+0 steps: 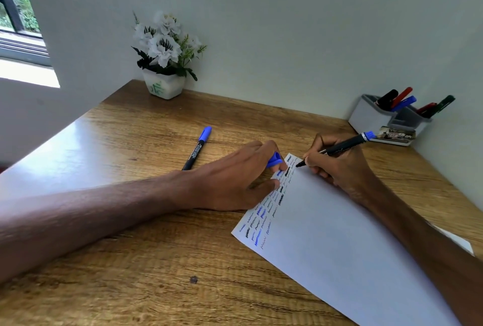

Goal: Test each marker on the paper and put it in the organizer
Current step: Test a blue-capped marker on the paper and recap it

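Note:
My right hand (337,166) grips an uncapped black-bodied marker (339,146) with a blue end, its tip touching the far corner of the white paper (339,234). My left hand (235,179) rests on the paper's left edge and holds the blue cap (274,160) between its fingers. Scribbled test lines run along that edge of the sheet. A second, capped blue marker (197,148) lies on the table to the left. The grey-white organizer (371,116) stands in the far right corner with several markers in it.
A white pot of white artificial flowers (164,64) stands at the back of the wooden table (130,260) against the wall. A small printed box (397,136) lies in front of the organizer. A window is at the far left.

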`<control>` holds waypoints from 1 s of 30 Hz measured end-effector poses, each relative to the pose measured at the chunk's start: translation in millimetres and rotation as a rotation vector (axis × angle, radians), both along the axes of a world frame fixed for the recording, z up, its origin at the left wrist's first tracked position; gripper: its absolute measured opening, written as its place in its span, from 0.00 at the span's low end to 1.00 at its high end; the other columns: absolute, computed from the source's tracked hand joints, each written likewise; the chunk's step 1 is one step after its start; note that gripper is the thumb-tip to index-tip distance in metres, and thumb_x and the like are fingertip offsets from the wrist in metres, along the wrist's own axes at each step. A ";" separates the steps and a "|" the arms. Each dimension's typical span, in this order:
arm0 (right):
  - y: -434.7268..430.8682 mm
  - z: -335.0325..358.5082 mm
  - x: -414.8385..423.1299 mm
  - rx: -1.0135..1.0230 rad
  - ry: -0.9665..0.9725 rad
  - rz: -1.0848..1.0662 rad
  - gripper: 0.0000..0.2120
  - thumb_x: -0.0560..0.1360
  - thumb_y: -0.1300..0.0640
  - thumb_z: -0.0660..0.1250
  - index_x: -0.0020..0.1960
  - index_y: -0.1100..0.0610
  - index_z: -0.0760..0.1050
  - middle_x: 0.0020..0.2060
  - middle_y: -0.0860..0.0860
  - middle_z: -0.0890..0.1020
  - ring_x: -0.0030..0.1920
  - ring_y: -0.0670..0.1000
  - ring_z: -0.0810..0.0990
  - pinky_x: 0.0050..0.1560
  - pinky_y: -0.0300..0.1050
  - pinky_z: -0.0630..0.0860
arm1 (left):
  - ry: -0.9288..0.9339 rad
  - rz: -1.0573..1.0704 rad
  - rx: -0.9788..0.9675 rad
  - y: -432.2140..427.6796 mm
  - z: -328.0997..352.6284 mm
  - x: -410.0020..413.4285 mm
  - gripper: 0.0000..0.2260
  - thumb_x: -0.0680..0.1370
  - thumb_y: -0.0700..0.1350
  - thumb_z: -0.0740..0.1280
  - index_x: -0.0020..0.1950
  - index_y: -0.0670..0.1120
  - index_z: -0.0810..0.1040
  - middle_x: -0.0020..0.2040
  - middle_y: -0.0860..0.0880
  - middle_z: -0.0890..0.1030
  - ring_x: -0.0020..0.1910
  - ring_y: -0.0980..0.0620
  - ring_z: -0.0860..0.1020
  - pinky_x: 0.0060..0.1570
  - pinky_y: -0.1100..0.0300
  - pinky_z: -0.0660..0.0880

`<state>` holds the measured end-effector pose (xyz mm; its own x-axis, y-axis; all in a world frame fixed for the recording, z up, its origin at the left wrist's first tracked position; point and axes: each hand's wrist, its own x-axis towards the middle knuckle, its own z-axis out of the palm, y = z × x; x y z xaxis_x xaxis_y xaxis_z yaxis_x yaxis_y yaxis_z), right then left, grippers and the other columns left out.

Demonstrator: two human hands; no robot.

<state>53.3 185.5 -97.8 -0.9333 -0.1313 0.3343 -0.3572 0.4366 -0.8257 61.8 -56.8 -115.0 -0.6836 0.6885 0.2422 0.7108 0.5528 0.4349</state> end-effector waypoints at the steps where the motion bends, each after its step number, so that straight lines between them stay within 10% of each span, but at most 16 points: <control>1: 0.2 -0.4 0.0 0.001 0.004 0.002 0.07 0.72 0.74 0.68 0.36 0.70 0.76 0.26 0.60 0.76 0.22 0.47 0.69 0.22 0.34 0.64 | 0.002 -0.001 0.000 -0.1 0.2 0.3 0.13 0.83 0.57 0.63 0.62 0.52 0.67 0.62 0.50 0.76 0.57 0.52 0.76 0.55 0.49 0.78; 30: -0.8 -1.9 -3.7 0.029 0.016 -0.061 0.09 0.72 0.71 0.71 0.34 0.63 0.79 0.24 0.53 0.78 0.21 0.43 0.70 0.22 0.32 0.65 | 0.029 -0.038 0.019 -0.3 -1.0 -1.5 0.10 0.83 0.56 0.62 0.54 0.55 0.63 0.63 0.50 0.77 0.58 0.50 0.76 0.55 0.48 0.78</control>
